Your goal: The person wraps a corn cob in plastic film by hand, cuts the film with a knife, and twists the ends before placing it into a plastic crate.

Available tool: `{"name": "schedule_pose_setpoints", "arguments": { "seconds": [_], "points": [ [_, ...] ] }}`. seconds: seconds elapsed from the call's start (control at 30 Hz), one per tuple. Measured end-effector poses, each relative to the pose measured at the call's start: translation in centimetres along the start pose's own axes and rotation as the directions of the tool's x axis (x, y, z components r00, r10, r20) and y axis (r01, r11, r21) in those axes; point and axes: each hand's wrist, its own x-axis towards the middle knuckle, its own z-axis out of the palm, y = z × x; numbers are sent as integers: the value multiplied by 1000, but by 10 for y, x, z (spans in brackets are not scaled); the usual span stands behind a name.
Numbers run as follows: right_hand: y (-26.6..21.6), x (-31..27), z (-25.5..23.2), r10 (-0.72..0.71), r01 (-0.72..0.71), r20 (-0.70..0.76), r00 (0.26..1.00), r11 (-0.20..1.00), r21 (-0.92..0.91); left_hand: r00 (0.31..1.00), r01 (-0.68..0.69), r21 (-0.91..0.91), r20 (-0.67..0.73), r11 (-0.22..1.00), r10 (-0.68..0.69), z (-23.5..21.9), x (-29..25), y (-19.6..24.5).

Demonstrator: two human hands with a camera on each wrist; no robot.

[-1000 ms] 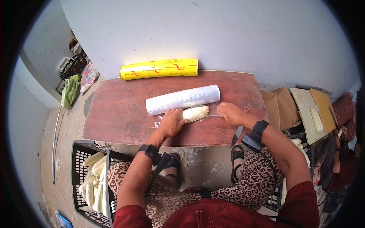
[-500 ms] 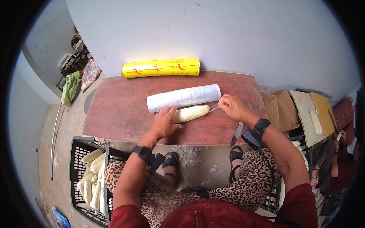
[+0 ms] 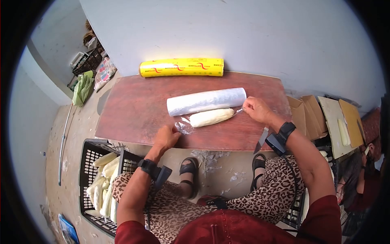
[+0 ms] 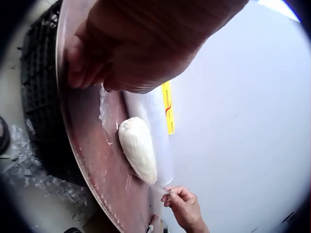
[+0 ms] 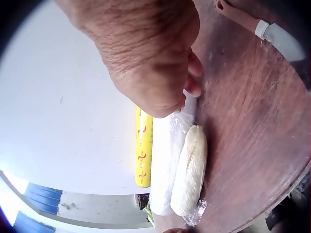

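An ear of corn in pale husk [image 3: 212,117] lies on the table in front of the white roll of cling film [image 3: 206,101]. Clear cling film [image 3: 185,126] sticks out past the corn's left end, and my left hand [image 3: 166,136] pinches its edge with curled fingers. At the other end, my right hand [image 3: 256,109] pinches a twisted strand of film between thumb and fingers, close to the roll's right end. The right wrist view shows this film [image 5: 182,120] stretched from the fingertips to the corn's tip [image 5: 196,131].
A yellow printed roll [image 3: 181,67] lies along the wall at the table's back. A knife [image 3: 262,140] overhangs the front right edge of the table [image 3: 134,105]. Black crates [image 3: 87,162] of corn stand at the left and right. Cardboard [image 3: 310,116] leans at the right.
My left hand has let go of the corn and moved left and toward me to the film at its left end. My right hand has risen slightly with the film strand.
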Motion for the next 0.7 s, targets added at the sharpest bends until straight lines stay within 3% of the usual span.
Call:
{"name": "schedule_pose_setpoints", "arguments": {
  "seconds": [0.03, 0.13, 0.43, 0.53, 0.63, 0.7],
  "points": [
    [-1, 1, 0, 1, 0, 1, 1000, 1000, -11, 996, -64, 56, -61, 996, 67, 4, -1, 2],
    [-1, 2, 1, -9, 9, 1, 1000, 999, -46, 992, -85, 127, -85, 988, 97, 5, -10, 19],
    [5, 3, 1, -4, 4, -26, 1000, 1000, -18, 980, -187, 299, -13, 936, 200, 15, 2, -1],
    [7, 4, 2, 7, -8, -36, 999, 1000, -13, 990, -99, 305, -63, 947, 124, 7, 2, -1],
    [8, 6, 3, 26, -27, -44, 999, 1000, -10, 974, -149, 197, -142, 969, 179, -9, 1, -2],
    [7, 6, 2, 35, -35, -48, 998, 999, -14, 974, -117, 103, -181, 988, 135, -14, 0, 3]
  ]
}}
